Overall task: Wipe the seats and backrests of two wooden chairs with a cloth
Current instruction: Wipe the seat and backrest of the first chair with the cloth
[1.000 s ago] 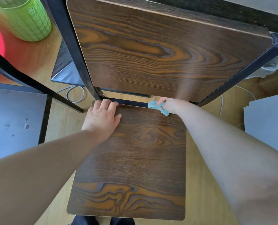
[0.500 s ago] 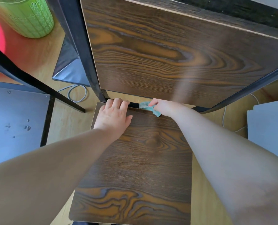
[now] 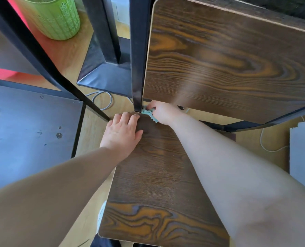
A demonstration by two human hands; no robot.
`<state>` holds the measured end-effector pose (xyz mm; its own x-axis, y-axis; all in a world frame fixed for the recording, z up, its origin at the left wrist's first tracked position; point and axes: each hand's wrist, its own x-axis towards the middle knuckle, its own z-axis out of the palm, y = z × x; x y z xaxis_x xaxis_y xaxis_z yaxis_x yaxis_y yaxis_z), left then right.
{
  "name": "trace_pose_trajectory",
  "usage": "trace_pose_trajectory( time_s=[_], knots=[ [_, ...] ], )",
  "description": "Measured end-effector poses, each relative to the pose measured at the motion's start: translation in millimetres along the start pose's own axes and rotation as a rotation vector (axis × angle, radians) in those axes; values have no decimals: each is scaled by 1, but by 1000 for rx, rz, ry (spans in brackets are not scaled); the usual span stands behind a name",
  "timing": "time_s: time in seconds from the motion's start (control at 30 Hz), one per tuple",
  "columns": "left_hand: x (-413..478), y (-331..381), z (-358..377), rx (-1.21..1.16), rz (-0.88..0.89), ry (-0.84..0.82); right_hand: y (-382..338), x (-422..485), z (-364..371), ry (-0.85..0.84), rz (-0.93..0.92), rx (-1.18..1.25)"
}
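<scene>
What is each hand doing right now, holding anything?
Left hand: open, fingers flat on the seat, holding nothing.
Right hand: closed on the teal cloth at the seat's back edge.

The pale wooden floor [image 3: 93,136] carries the dark chair [image 3: 157,175], a green bin [image 3: 57,18], a black stand base [image 3: 103,75] and a grey cable [image 3: 101,98] looped just beside that base

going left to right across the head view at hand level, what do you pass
dark grey panel → left hand → teal cloth → right hand → white cable → pale board
</scene>
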<state>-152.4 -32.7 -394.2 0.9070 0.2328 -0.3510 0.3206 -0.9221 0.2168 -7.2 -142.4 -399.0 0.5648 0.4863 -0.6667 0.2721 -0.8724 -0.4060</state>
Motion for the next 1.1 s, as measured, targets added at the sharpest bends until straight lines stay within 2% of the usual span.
trace_pose_trajectory(
  time_s=[0.23, 0.47, 0.63, 0.8, 0.9, 0.97, 1.03, 1.1],
  knots=[
    [-10, -20, -3, -21, -10, 8, 6, -8, -4, -10, 24, 137],
    [-17, -21, -6, -29, 14, 16, 1, -5, 2, 59, 19, 85],
    [-26, -25, -7, -35, 32, 15, -12, -11, -8, -2, 18, 31],
    [-37, -29, -8, -26, 38, 17, -10, -15, -7, 16, 5, 117],
    [-41, -31, -9, -11, 44, 11, -6, -21, 3, 113, -33, 215],
    [-44, -31, -11, -2, 45, 14, -8, -35, 21, 166, -106, 158],
    [-47, -30, -13, -7, 41, 16, -11, -57, 48, 170, -190, 124],
    [-51, -28, -15, -4, 45, 13, -10, -79, 72, 173, -208, 198]
  ],
)
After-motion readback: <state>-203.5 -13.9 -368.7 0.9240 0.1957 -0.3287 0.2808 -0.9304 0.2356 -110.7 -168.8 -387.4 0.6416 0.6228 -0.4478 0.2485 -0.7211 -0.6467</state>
